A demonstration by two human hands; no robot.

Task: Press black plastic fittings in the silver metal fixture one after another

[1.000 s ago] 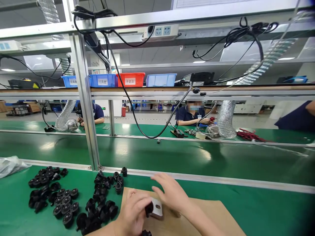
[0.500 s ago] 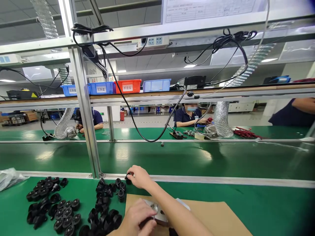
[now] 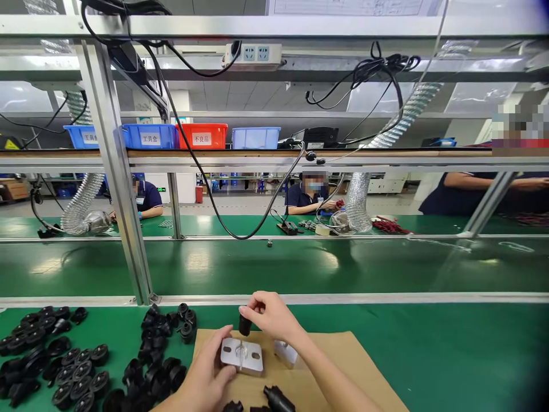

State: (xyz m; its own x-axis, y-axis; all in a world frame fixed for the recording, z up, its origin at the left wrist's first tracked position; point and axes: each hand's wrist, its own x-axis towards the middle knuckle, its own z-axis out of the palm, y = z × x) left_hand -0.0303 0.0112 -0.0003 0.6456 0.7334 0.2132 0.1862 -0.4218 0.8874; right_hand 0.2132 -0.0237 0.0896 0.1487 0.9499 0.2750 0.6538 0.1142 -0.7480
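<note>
My right hand (image 3: 269, 313) pinches a small black plastic part (image 3: 245, 324) and holds it just above a metal fixture block (image 3: 242, 356) with a thin upright pin. My left hand (image 3: 205, 376) rests on the fixture's left edge and steadies it on a brown cardboard sheet (image 3: 343, 366). A second small metal block (image 3: 286, 352) lies right of the fixture, partly behind my right forearm. Loose black parts (image 3: 165, 343) are heaped just left of the cardboard.
More black parts (image 3: 47, 355) spread over the green mat at far left. Assembled black pieces (image 3: 277, 399) lie at the cardboard's near edge. An aluminium post (image 3: 118, 189) stands at the left. Behind runs a green conveyor belt (image 3: 300, 266), with co-workers seated beyond it.
My right hand reached to the pile, took a black part and brought it back over the fixture. The left hand turned the fixture flat, pin up. The camera view shifted right.
</note>
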